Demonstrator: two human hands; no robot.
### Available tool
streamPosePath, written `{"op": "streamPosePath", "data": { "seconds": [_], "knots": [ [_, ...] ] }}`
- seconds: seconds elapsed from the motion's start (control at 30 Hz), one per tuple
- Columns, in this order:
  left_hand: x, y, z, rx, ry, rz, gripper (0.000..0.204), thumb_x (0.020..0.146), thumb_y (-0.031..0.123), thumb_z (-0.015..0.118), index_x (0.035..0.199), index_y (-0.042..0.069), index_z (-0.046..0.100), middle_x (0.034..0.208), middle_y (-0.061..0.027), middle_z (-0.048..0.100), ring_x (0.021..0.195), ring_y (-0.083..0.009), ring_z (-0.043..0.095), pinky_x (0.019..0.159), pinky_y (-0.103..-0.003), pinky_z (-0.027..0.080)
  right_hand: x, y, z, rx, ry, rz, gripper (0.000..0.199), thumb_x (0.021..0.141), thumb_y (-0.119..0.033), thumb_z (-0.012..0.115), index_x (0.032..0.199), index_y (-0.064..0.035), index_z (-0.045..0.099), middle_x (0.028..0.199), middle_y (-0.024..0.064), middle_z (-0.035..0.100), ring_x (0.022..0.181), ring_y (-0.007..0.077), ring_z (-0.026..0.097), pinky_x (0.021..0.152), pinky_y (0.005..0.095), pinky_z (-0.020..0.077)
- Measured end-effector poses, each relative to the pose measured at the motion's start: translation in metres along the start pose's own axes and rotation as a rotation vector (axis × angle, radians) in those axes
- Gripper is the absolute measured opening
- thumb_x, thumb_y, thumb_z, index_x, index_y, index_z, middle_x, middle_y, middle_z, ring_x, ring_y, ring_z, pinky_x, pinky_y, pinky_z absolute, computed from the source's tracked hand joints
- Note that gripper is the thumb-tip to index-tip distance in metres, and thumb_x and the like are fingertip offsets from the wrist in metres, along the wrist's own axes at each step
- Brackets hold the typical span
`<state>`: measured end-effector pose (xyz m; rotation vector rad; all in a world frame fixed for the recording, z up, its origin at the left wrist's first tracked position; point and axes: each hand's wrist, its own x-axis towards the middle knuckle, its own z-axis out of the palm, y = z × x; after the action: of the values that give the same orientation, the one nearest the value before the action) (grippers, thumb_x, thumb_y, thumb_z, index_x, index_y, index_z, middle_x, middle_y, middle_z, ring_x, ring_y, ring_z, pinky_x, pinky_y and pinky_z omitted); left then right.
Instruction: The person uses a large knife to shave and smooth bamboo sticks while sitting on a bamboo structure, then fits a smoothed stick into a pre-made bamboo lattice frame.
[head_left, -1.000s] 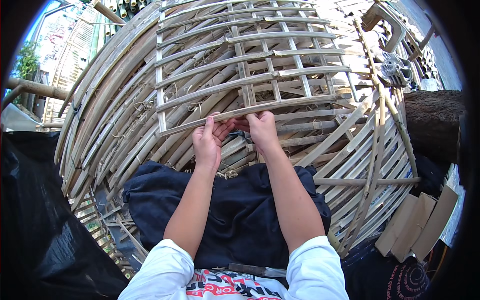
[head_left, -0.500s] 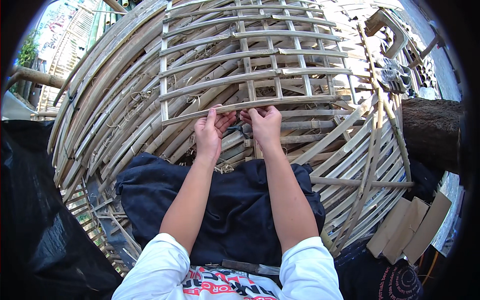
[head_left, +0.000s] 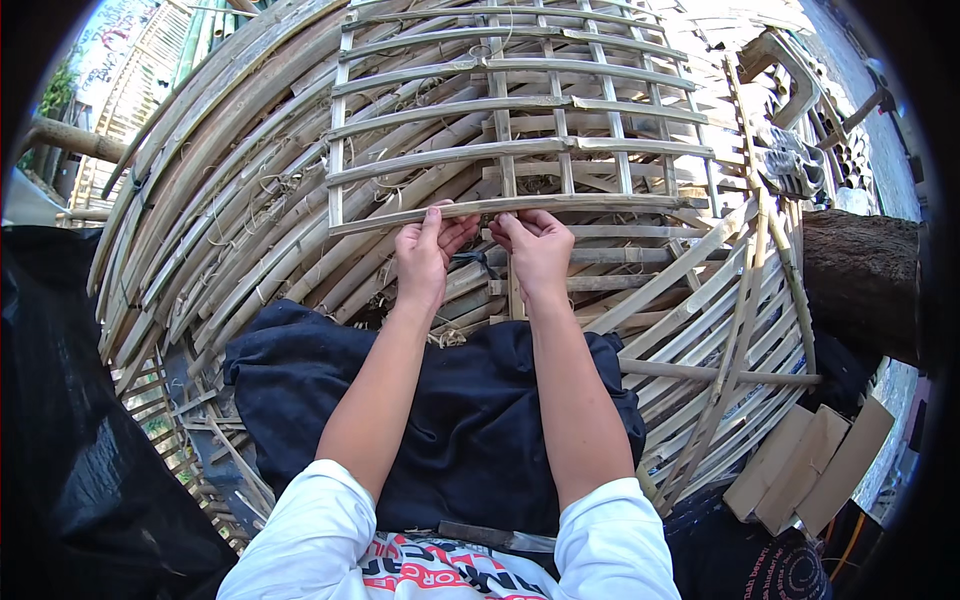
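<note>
A lattice of bamboo strips (head_left: 420,163), crosspieces over uprights, stretches away in front of me. My left hand (head_left: 428,252) grips its nearest strip, thumb on top and fingers curled beneath. Just to the right, my right hand (head_left: 534,248) pinches at the same strip where an upright meets it. Anything small between the right fingertips is hidden. Dark cloth (head_left: 450,400) covers my lap, and a knife-like flat tool (head_left: 495,536) lies against my shirt.
Curved bamboo strips (head_left: 200,220) are piled at the left and beneath the lattice. Slatted bamboo (head_left: 700,390) fans out at right. A thick log (head_left: 862,275), cardboard (head_left: 805,460) and a metal clamp-like object (head_left: 792,165) sit farther right. Black sheeting (head_left: 80,420) hangs at left.
The lattice and both hands appear slightly farther right in view, and the near strip looks more level. Both hands stay at the near strip.
</note>
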<state>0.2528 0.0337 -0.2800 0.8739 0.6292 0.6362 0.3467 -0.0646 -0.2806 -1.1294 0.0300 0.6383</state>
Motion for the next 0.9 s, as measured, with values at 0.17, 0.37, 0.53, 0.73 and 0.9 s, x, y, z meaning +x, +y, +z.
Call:
{"op": "streamPosePath", "data": {
  "seconds": [0.17, 0.37, 0.53, 0.73, 0.9],
  "knots": [
    [-0.002, 0.006, 0.003, 0.009, -0.024, 0.041, 0.032, 0.103, 0.022, 0.044, 0.112, -0.005, 0.057, 0.098, -0.0157, 0.066, 0.094, -0.0271, 0.068, 0.086, -0.037, 0.057, 0.000, -0.001, 0.002, -0.054, -0.004, -0.065, 0.009, 0.086, 0.003, 0.064, 0.092, 0.0091, 0.063, 0.085, 0.0131, 0.069, 0.073, 0.0167, 0.069, 0.068, 0.0269, 0.0580],
    [-0.007, 0.008, 0.004, 0.018, -0.022, 0.069, 0.032, 0.102, 0.022, 0.044, 0.112, -0.005, 0.057, 0.101, -0.0199, 0.067, 0.098, -0.0304, 0.067, 0.090, -0.040, 0.055, 0.005, -0.002, 0.004, -0.071, 0.033, -0.092, 0.011, 0.087, 0.002, 0.064, 0.096, 0.0082, 0.063, 0.089, 0.0139, 0.069, 0.076, 0.0175, 0.069, 0.072, 0.0291, 0.0589],
    [-0.009, 0.008, 0.007, 0.000, 0.003, 0.038, 0.032, 0.103, 0.022, 0.043, 0.111, -0.005, 0.058, 0.097, -0.0155, 0.066, 0.094, -0.0269, 0.068, 0.086, -0.038, 0.057, 0.009, 0.001, 0.005, -0.017, 0.049, -0.135, 0.011, 0.087, 0.002, 0.063, 0.093, 0.0114, 0.062, 0.087, 0.0159, 0.069, 0.073, 0.0179, 0.069, 0.070, 0.0280, 0.0586],
    [-0.006, 0.007, 0.005, 0.000, 0.001, 0.019, 0.032, 0.103, 0.022, 0.043, 0.111, -0.006, 0.057, 0.097, -0.0153, 0.066, 0.093, -0.0271, 0.068, 0.086, -0.037, 0.057, 0.012, 0.008, 0.003, 0.005, 0.059, -0.147, 0.012, 0.086, 0.003, 0.063, 0.094, 0.0114, 0.063, 0.086, 0.0155, 0.069, 0.072, 0.0179, 0.069, 0.070, 0.0281, 0.0588],
    [-0.007, 0.009, 0.006, 0.011, -0.009, 0.036, 0.032, 0.103, 0.022, 0.043, 0.112, -0.006, 0.057, 0.097, -0.0151, 0.066, 0.094, -0.0272, 0.068, 0.086, -0.038, 0.057, 0.012, 0.009, 0.000, -0.022, 0.030, -0.161, 0.009, 0.084, 0.004, 0.064, 0.091, 0.0104, 0.064, 0.085, 0.0150, 0.070, 0.072, 0.0171, 0.069, 0.071, 0.0274, 0.0583]
  ]
}}
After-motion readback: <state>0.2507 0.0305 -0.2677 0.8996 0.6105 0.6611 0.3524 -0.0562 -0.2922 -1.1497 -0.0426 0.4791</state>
